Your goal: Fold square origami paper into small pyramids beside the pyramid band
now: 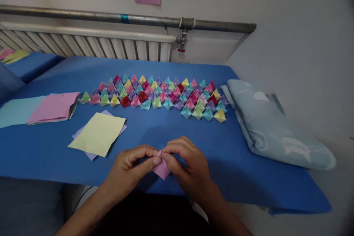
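Two hands (192,164) are holding one pink paper (162,171). Dozens of folded pieces (156,103) are standing, exact count unclear. Two sheets (98,132) are lying crosswise. One blanket (265,121) is showing.

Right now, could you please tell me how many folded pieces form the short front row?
4, left to right: a teal piece, a green piece, another teal piece, a yellow piece; none seems hidden.

Paper boats (158,90) lie in rows across the table (177,129); left of them, a paper stack (55,107); nearer, loose sheets (98,132); right, a blanket (276,129); behind the table, a radiator (110,35); before the rows, a paper piece (162,170) between left hand (132,164) and right hand (190,162).
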The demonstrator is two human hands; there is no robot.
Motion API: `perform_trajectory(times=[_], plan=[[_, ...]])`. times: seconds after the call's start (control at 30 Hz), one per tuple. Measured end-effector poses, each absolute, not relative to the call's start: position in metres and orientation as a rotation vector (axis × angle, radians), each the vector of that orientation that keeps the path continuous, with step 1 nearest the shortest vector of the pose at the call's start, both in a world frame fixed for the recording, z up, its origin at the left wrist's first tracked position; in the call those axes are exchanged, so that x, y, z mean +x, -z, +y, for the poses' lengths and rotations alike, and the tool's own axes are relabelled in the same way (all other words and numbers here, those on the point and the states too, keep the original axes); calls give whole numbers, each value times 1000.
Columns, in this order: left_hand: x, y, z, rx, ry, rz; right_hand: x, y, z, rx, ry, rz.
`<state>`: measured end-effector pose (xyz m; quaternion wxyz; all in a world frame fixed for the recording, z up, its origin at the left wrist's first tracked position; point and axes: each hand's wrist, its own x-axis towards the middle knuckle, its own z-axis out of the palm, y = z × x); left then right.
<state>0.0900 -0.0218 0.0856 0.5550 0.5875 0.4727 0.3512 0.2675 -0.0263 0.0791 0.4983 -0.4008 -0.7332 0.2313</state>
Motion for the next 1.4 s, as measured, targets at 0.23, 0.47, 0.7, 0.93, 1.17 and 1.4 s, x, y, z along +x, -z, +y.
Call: perform_trajectory(times=[0.23, 0.47, 0.7, 0.93, 1.17, 1.4], plan=[[93, -84, -19, 1343, -808, 1178, 264, -79, -26, -1111, -777, -1651], [95, -80, -17, 1230, -793, 1221, 268, -72, -21, -1156, -977, -1526], [97, -77, -13, 1024, -859, 1260, 276, -62, -26, -1243, -1318, -1324], [95, -78, -12, 1050, -783, 1217, 267, -61, -26, -1231, -1424, -1279], [95, -85, -5, 1163, -661, 1264, 269, -59, -22, -1266, -1538, -1266], [95, -79, -2, 1118, -753, 1351, 272, -62, -24, -1261, -1747, -1201]])
